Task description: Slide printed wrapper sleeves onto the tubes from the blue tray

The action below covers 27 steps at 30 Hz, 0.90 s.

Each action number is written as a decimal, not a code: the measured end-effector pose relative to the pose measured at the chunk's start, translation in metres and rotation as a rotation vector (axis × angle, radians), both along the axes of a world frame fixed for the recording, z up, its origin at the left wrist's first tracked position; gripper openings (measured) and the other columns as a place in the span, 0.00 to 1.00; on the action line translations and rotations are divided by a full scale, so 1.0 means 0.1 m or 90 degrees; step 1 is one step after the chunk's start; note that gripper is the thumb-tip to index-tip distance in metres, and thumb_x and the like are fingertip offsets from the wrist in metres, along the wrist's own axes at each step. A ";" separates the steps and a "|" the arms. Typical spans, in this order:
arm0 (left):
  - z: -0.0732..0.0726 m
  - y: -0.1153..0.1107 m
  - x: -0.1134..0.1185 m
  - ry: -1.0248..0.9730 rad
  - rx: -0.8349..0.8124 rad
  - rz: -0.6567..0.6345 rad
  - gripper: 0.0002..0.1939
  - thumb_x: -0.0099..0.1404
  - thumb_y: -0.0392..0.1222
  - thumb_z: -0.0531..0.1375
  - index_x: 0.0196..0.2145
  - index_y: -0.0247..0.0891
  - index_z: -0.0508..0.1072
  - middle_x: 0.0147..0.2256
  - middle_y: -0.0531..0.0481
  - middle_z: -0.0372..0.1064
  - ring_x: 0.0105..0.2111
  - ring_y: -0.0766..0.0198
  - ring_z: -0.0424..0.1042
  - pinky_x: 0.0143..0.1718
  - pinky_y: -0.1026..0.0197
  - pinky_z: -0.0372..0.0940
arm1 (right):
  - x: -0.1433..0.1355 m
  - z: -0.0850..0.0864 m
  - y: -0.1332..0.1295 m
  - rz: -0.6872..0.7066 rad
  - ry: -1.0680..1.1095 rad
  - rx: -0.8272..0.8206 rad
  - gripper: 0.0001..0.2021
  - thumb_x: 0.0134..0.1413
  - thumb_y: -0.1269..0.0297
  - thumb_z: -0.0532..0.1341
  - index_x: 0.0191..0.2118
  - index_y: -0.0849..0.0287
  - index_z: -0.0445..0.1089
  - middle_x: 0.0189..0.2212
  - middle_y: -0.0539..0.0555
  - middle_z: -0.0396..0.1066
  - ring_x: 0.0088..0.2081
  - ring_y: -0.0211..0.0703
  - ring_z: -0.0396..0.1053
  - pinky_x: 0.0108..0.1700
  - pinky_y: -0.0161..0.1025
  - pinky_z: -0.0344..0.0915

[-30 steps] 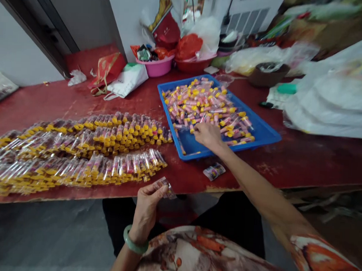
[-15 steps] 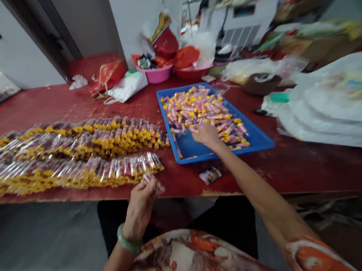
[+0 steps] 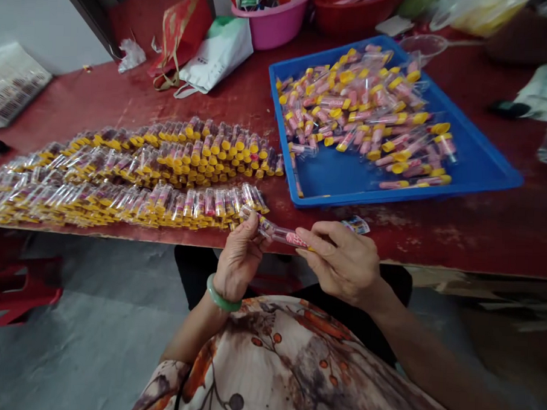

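My left hand pinches a clear printed plastic sleeve above the table's front edge. Between the fingers of my right hand is a clear tube with pink contents, its yellow end mostly covered by the fingertips. The tube's far end meets the sleeve; whether it is inside cannot be made out. Just beyond the hands stands a blue tray heaped with similar pink tubes with yellow caps. A few flat printed sleeves lie beside my right hand, partly hidden by it.
Long stacked rows of capped tubes cover the left of the red table. Behind them lie a white bag and a red bag. A pink basin stands at the back. A red stool is on the floor at left.
My right hand has come back from the blue tray with a tube and brought it to the sleeve in my left hand. The view has tilted down and closer.
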<state>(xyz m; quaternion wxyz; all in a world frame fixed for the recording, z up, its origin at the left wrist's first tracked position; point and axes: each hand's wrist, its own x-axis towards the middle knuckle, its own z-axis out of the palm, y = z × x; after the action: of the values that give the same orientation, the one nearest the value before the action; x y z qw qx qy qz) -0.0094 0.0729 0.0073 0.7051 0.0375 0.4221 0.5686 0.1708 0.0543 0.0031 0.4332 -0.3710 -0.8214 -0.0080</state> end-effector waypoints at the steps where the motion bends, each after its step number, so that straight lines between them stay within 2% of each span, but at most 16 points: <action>1: 0.00 0.00 0.00 -0.003 -0.003 0.003 0.09 0.53 0.39 0.71 0.29 0.35 0.74 0.25 0.55 0.74 0.25 0.69 0.74 0.27 0.68 0.68 | 0.00 -0.01 0.00 -0.013 -0.014 0.021 0.20 0.55 0.73 0.62 0.54 0.58 0.66 0.37 0.58 0.69 0.36 0.42 0.70 0.35 0.37 0.68; 5: -0.02 -0.03 0.01 0.012 0.008 0.011 0.09 0.54 0.40 0.70 0.28 0.35 0.74 0.25 0.54 0.74 0.24 0.70 0.73 0.29 0.67 0.68 | -0.05 -0.04 -0.07 -0.044 -0.064 0.075 0.22 0.54 0.72 0.63 0.55 0.63 0.64 0.36 0.60 0.70 0.33 0.43 0.69 0.34 0.39 0.68; 11: -0.09 -0.11 0.00 0.039 0.030 -0.010 0.15 0.50 0.45 0.72 0.29 0.34 0.74 0.27 0.53 0.74 0.26 0.68 0.73 0.32 0.65 0.68 | -0.16 -0.10 -0.13 -0.033 -0.047 0.070 0.22 0.54 0.70 0.63 0.55 0.63 0.64 0.34 0.59 0.72 0.32 0.43 0.71 0.34 0.38 0.70; 15: -0.11 -0.15 -0.02 0.067 0.032 -0.027 0.19 0.46 0.49 0.74 0.28 0.33 0.73 0.25 0.53 0.73 0.25 0.68 0.73 0.32 0.65 0.68 | -0.21 -0.13 -0.17 -0.056 -0.087 0.076 0.22 0.52 0.70 0.64 0.54 0.65 0.64 0.33 0.59 0.73 0.31 0.45 0.72 0.33 0.40 0.69; 18: -0.12 -0.18 0.00 0.085 0.052 -0.047 0.21 0.45 0.51 0.73 0.26 0.33 0.73 0.23 0.52 0.72 0.24 0.68 0.72 0.31 0.64 0.67 | -0.28 -0.15 -0.21 -0.068 -0.053 0.061 0.20 0.53 0.69 0.63 0.52 0.62 0.66 0.33 0.58 0.74 0.33 0.47 0.73 0.34 0.40 0.70; 21: -0.09 -0.21 0.03 0.094 0.081 -0.075 0.21 0.42 0.51 0.74 0.26 0.33 0.75 0.22 0.53 0.72 0.21 0.70 0.70 0.28 0.66 0.65 | -0.36 -0.17 -0.23 -0.081 0.018 0.019 0.15 0.54 0.68 0.64 0.48 0.59 0.66 0.35 0.57 0.75 0.36 0.45 0.74 0.36 0.38 0.71; 24: -0.05 -0.24 0.04 0.089 0.096 -0.096 0.19 0.41 0.49 0.75 0.26 0.33 0.77 0.22 0.53 0.72 0.21 0.71 0.69 0.26 0.67 0.64 | -0.39 -0.13 -0.19 -0.076 0.090 -0.059 0.14 0.55 0.63 0.65 0.45 0.58 0.65 0.33 0.54 0.73 0.28 0.38 0.71 0.29 0.34 0.68; 27: -0.04 -0.26 0.02 0.082 0.114 -0.114 0.19 0.43 0.50 0.74 0.26 0.34 0.78 0.25 0.52 0.73 0.24 0.69 0.71 0.29 0.66 0.66 | -0.32 -0.04 -0.13 0.010 0.152 -0.193 0.16 0.53 0.59 0.67 0.45 0.58 0.67 0.31 0.52 0.71 0.23 0.35 0.65 0.25 0.34 0.65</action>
<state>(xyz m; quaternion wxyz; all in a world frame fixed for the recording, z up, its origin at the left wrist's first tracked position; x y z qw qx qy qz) -0.0074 0.0471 0.0037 0.7182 0.1742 0.4089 0.5354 0.1385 0.0410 -0.0006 0.4670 -0.4239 -0.7587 0.1631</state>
